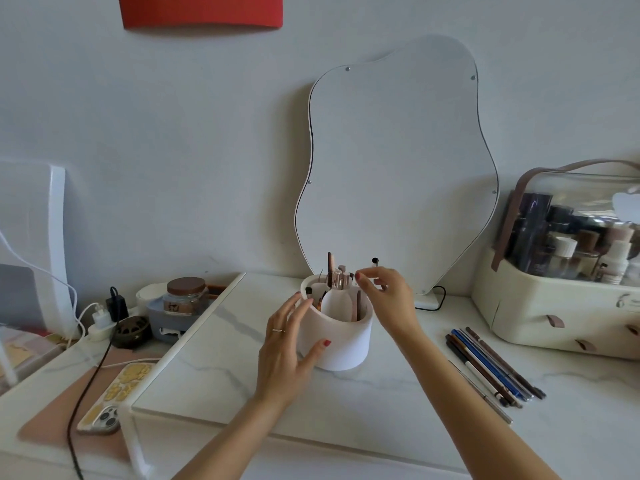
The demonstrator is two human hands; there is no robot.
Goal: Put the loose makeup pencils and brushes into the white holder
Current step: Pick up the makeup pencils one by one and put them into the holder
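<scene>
Left hand [289,344] beside upright (vertical) holder [341,337]

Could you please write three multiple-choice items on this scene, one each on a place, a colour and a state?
1. Where do the loose pencils lie?
A. right of the holder
B. inside the clear case
C. on the phone

2. What colour is the panel on the wall above?
A. blue
B. red
C. green

3. What is the left hand doing?
A. lifting a pencil
B. resting on the holder's side
C. holding the phone

Answers:
1 A, they lie on the table by the right arm.
2 B, it is plainly red.
3 B, its fingers and thumb touch the holder's wall.
</scene>
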